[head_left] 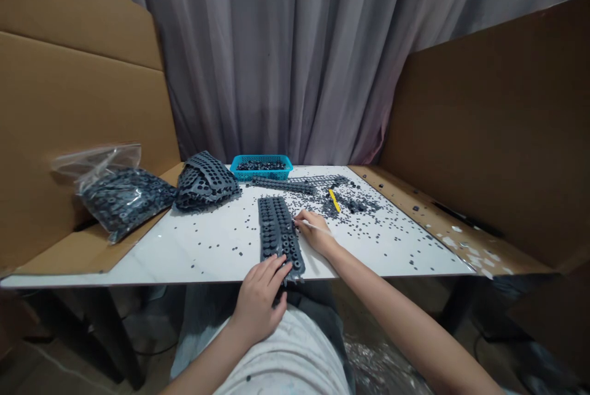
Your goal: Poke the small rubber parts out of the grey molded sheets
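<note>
A dark grey rubber sheet of moulded round parts (275,220) lies lengthwise in front of me, its near end at the table's front edge. My left hand (262,287) rests on that near end, fingers stretched over the sheet and thumb apart below the edge. At the sheet's right side, my right hand (314,232) is closed around a thin white stick (325,231). The stick's tip points towards the sheet, but my fingers partly hide it. Small dark round bits lie scattered around the sheet.
A blue basket (261,174) of dark parts stands at the back. Left are a pile of perforated sheets (205,181) and a clear bag (124,198) of parts. Another strip (284,185) and a yellow tool (334,200) lie behind my right hand. Cardboard walls flank the white table (184,260).
</note>
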Tool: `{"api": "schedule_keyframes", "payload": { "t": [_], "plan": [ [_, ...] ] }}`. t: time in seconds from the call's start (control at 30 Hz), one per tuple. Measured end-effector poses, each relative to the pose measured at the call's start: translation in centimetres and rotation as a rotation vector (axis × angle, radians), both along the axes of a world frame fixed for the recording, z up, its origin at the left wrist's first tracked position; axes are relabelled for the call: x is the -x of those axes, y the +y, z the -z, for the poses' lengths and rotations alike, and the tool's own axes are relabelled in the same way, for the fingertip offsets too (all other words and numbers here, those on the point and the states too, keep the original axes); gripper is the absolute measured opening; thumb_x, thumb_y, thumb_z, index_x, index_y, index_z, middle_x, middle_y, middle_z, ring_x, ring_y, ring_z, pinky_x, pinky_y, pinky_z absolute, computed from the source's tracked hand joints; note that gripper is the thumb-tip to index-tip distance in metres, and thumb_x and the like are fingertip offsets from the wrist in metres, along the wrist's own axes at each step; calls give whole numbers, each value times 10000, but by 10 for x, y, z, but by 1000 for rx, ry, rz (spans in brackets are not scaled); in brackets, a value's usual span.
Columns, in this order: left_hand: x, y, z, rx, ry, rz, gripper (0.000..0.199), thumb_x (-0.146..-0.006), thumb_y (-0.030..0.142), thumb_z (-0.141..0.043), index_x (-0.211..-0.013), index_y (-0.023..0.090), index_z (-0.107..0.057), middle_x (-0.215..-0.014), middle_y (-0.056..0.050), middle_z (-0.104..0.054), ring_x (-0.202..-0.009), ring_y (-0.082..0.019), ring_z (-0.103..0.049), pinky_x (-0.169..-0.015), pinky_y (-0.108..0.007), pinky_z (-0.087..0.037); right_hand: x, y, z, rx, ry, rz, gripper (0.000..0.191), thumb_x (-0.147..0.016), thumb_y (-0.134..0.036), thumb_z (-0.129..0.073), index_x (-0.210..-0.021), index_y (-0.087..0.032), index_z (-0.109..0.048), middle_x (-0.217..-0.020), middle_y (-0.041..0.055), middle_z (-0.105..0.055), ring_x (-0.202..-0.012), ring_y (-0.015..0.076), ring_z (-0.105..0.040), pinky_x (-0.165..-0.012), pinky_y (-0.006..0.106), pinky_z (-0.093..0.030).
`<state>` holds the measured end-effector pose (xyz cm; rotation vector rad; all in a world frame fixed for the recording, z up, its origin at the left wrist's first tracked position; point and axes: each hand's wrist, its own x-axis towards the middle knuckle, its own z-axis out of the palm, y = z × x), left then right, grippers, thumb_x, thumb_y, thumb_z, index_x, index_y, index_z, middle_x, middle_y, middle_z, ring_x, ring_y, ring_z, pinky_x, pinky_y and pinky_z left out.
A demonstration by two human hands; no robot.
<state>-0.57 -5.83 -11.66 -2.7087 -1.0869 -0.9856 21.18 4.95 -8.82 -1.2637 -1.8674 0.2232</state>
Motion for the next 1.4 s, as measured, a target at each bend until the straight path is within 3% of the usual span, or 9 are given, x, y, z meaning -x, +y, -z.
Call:
{"api": "schedule_keyframes", "payload": {
  "t": [0.1,0.2,0.27,0.4,0.5,0.7,0.97,1.17,1.4],
  "plan": [
    [0,0,0,3,-5,-2,510,-795,142,-487,-1303,194,-484,-1363,-74,-521,-1248,-264,-460,-992,-423,-397,-6,2,-1,-14,65,61,115,-872,-227,-476,-787,-209,-552,-822,52,-670,-770,219,-590,-695,329,-427],
    [0,0,0,8,-3,0,513,-793,140,-489,-1303,195,-485,-1361,-71,-524,-1254,-262,-455,-997,-421,-392,-6,-1,-3,-6,97,30,133,-877,-284,-492,-794,-204,-559,-798,49,-679,-701,201,-601,-647,309,-445],
    [0,0,0,10,-5,-1,514,-792,141,-489,-1303,197,-486,-1360,-70,-524,-1254,-262,-453,-997,-420,-391,-1,-5,-6,28,134,-74,155,-877,-335,-522,-829,-200,-582,-834,54,-698,-723,201,-629,-655,307,-467],
    [0,-1,0,-2,-3,-3,512,-788,140,-488,-1297,192,-495,-1352,-79,-532,-1239,-268,-469,-983,-421,-401,11,-11,-9,125,276,-336,219,-860,-409,-577,-857,-192,-608,-972,98,-706,-941,240,-657,-806,367,-489],
    [-1,-1,-1,-9,-5,-8,510,-785,138,-490,-1292,192,-501,-1349,-79,-535,-1239,-271,-470,-977,-421,-405,15,-11,-9,168,303,-408,243,-838,-434,-610,-822,-192,-616,-958,102,-709,-992,249,-653,-849,394,-481],
    [-1,-1,-2,-14,5,-12,512,-781,136,-487,-1290,189,-504,-1345,-80,-538,-1235,-269,-477,-980,-417,-407,15,-10,-8,164,250,-376,173,-840,-371,-619,-814,-200,-629,-954,90,-713,-956,239,-662,-834,397,-481],
    [0,0,-2,-16,20,-10,521,-777,137,-491,-1295,192,-497,-1345,-77,-538,-1238,-269,-475,-975,-418,-415,15,-4,-10,28,-55,-300,52,-861,-272,-610,-889,-236,-637,-999,55,-718,-958,234,-620,-884,407,-416],
    [0,-1,-2,-10,13,-8,518,-778,137,-491,-1292,193,-501,-1341,-72,-543,-1230,-263,-484,-973,-416,-422,13,-5,-11,43,139,-378,137,-883,-337,-575,-851,-212,-621,-972,80,-719,-926,223,-646,-831,382,-452],
    [-1,-1,-2,-7,-6,-18,506,-779,142,-487,-1281,196,-518,-1343,-78,-542,-1231,-268,-483,-977,-413,-418,14,-7,-13,71,128,-378,183,-863,-377,-600,-814,-204,-636,-949,86,-729,-918,234,-644,-822,396,-447]
  ]
}}
